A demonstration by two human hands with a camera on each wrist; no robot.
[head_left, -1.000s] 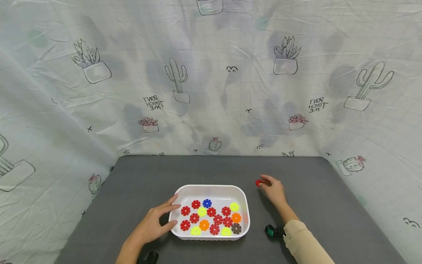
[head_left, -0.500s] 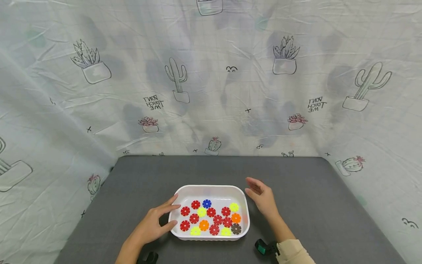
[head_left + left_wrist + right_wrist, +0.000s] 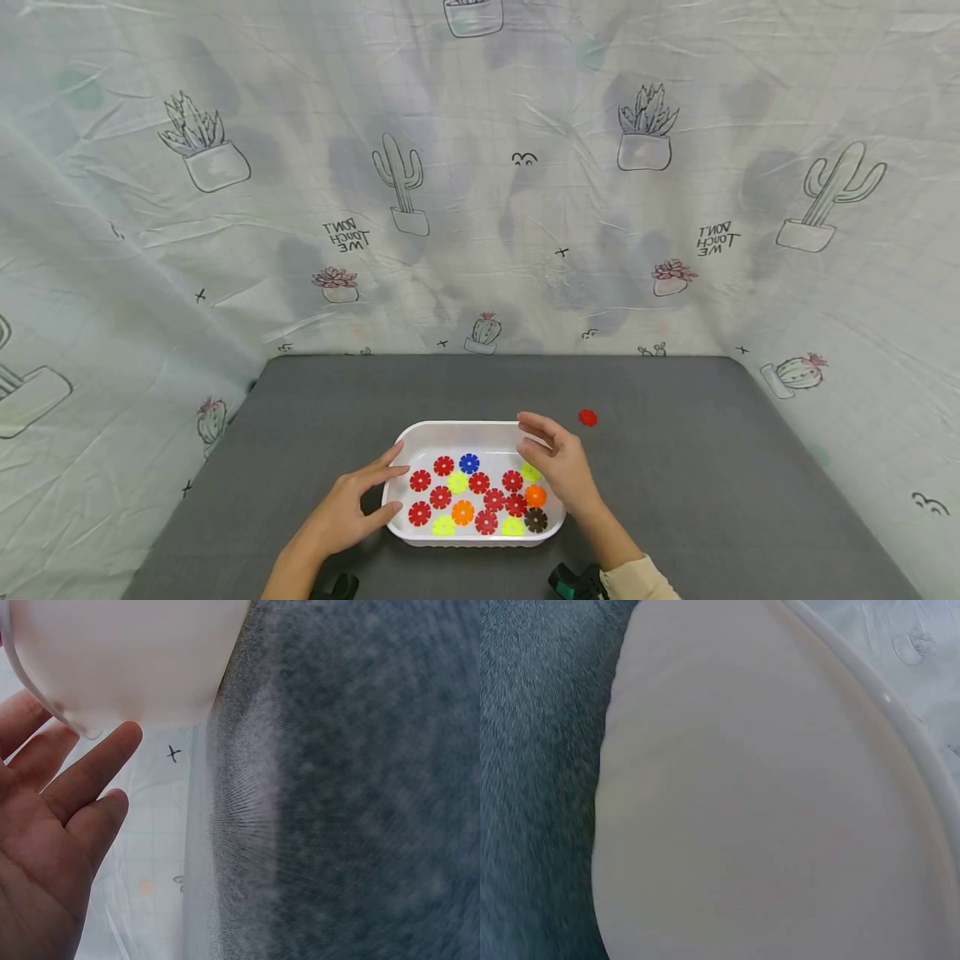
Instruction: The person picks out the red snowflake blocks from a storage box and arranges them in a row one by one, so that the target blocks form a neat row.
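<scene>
A white plastic tray [image 3: 427,433] holds flower-shaped notched discs in red, yellow, orange, blue and a dark colour. My left hand [image 3: 345,508] is at the tray's left side, its fairly straight fingers touching the rim; in the left wrist view the fingers [image 3: 97,769] lie against the tray wall [image 3: 142,660]. Over the tray's right edge hovers my right hand [image 3: 562,467], fingers loosely bent, nothing seen between them. It partly covers a yellow disc [image 3: 531,472]. A red disc [image 3: 588,417] lies on the table beyond the tray. The right wrist view shows only the tray's outer wall [image 3: 765,787].
The grey table [image 3: 675,483] extends around the tray. A light curtain [image 3: 480,208] printed with cacti hangs behind the table and along its sides. A dark wrist device [image 3: 577,582] sits at the right wrist, another [image 3: 343,586] at the left.
My right hand has let go of the red disc on the table and moved left and towards me, to above the tray's right edge. The left hand and tray stay put.
</scene>
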